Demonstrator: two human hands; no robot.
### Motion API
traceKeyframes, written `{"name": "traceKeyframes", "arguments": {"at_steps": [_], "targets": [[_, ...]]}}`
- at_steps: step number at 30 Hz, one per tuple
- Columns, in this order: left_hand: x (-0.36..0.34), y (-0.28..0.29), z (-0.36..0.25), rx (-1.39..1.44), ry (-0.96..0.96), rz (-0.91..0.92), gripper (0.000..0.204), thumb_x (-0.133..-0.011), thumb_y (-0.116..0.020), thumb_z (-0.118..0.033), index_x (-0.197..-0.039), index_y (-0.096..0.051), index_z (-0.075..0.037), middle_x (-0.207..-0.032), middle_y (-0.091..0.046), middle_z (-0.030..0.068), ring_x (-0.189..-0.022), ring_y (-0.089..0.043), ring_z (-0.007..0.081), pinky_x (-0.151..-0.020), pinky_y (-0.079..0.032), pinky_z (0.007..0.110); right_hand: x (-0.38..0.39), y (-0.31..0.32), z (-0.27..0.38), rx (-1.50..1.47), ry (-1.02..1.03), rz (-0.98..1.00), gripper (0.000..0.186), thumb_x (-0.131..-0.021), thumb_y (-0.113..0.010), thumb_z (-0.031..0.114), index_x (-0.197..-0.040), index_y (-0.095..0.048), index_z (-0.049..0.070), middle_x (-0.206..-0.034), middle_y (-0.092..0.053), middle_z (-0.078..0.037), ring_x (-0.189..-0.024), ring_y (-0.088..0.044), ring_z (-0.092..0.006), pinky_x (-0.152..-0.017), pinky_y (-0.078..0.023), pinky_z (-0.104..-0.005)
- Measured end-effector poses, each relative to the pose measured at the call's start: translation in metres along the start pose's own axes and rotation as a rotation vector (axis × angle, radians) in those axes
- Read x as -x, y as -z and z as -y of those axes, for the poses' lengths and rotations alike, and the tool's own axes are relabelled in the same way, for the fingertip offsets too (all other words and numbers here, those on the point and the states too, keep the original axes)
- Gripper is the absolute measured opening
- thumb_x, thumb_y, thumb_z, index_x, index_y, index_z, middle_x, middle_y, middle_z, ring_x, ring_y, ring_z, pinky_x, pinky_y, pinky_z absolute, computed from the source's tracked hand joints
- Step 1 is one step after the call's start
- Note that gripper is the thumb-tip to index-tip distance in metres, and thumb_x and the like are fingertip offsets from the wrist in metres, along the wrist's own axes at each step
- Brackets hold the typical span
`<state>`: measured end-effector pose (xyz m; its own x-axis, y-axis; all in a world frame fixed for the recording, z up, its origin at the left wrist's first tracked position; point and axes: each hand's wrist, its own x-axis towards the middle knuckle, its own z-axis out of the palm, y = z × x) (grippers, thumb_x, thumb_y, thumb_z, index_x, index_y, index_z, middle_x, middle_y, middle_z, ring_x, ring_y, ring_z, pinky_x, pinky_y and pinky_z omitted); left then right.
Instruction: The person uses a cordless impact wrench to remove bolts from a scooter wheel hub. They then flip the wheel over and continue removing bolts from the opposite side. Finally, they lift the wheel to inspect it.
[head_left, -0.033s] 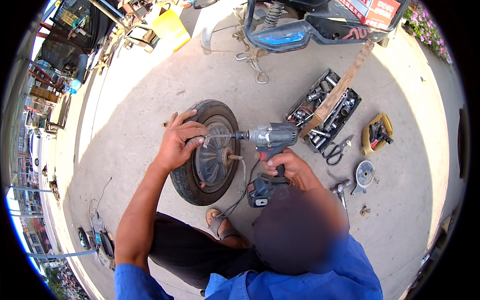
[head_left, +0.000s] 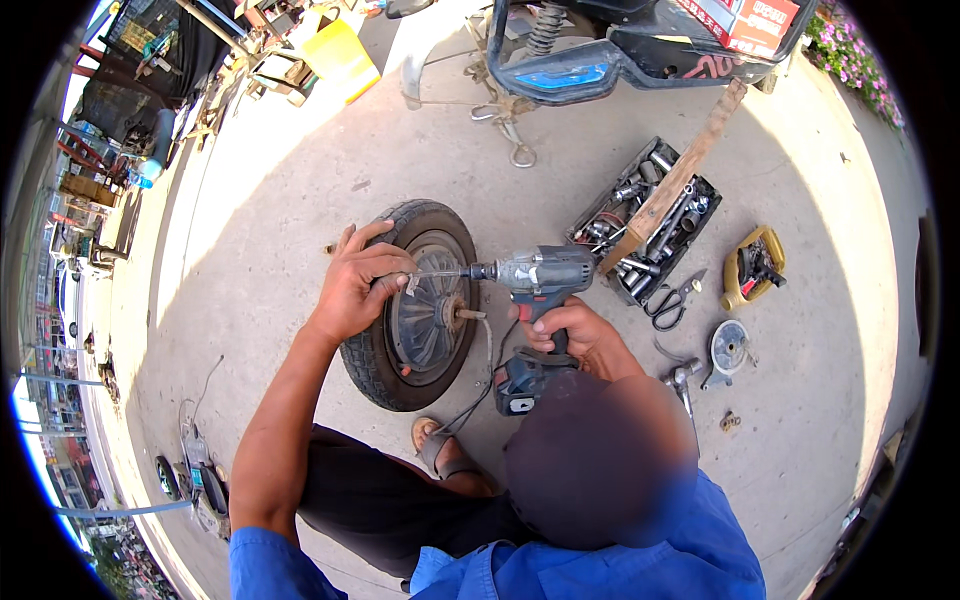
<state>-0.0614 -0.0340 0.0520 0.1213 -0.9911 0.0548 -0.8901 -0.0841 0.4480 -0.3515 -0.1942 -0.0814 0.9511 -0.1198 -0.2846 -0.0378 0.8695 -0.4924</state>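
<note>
My right hand [head_left: 575, 328] is wrapped around the handle of a grey-and-black cordless impact driver [head_left: 545, 268], a finger near its red trigger. From its black chuck a thin metal bit [head_left: 437, 272] points left. The thumb and fingers of my left hand [head_left: 352, 282] pinch the far end of that bit, other fingers raised. A small pale piece hangs by the fingertips, too small to name. Below and behind them a motor wheel [head_left: 425, 345] with a black tyre stands leaning on the ground, its axle and cable toward the right. My left hand overlaps the tyre's edge.
A black toolbox [head_left: 702, 230] of sockets and wrenches lies right, a wooden bar [head_left: 668, 192] across it. Near it are scissors [head_left: 670, 310], a yellow cut-open container [head_left: 733, 292] and a round metal part [head_left: 730, 343]. A scooter [head_left: 570, 78] stands beyond; a yellow panel [head_left: 345, 62] far left.
</note>
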Motion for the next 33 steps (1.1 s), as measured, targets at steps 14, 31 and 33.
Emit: {"name": "traceKeyframes", "arguments": {"at_steps": [14, 31, 33], "targets": [[-0.004, -0.006, -0.004, 0.126, -0.008, -0.082, 0.005, -0.087, -0.071, 0.001, -0.091, -0.073, -0.001, -0.096, -0.072, 0.0089, -0.13, -0.055, 0.0371, -0.108, -0.045, 0.047, -0.002, -0.001, -0.008, 0.019, 0.025, -0.026, 0.044, -0.074, -0.068, 0.003, -0.116, -0.065, -0.008, -0.073, -0.059, -0.008, -0.058, -0.053, -0.0164, -0.055, -0.042, -0.0306], [-0.004, -0.005, 0.007, 0.208, 0.026, -0.06, 0.004, -0.093, -0.067, -0.002, -0.093, -0.071, -0.001, -0.099, -0.073, 0.0092, -0.132, -0.054, 0.0353, -0.11, -0.043, 0.047, -0.003, -0.001, -0.009, -0.026, 0.004, 0.03, 0.045, -0.072, -0.07, 0.003, -0.115, -0.064, -0.008, -0.074, -0.057, -0.008, -0.057, -0.051, -0.0159, -0.055, -0.044, -0.0303], [-0.004, -0.005, 0.007, 0.219, 0.016, -0.06, 0.005, -0.093, -0.066, -0.002, -0.093, -0.07, -0.001, -0.099, -0.073, 0.0091, -0.132, -0.054, 0.0353, -0.11, -0.043, 0.047, -0.003, -0.002, -0.009, -0.042, 0.0, 0.031, 0.045, -0.072, -0.07, 0.004, -0.115, -0.064, -0.008, -0.074, -0.058, -0.008, -0.057, -0.051, -0.0158, -0.055, -0.044, -0.0302]]}}
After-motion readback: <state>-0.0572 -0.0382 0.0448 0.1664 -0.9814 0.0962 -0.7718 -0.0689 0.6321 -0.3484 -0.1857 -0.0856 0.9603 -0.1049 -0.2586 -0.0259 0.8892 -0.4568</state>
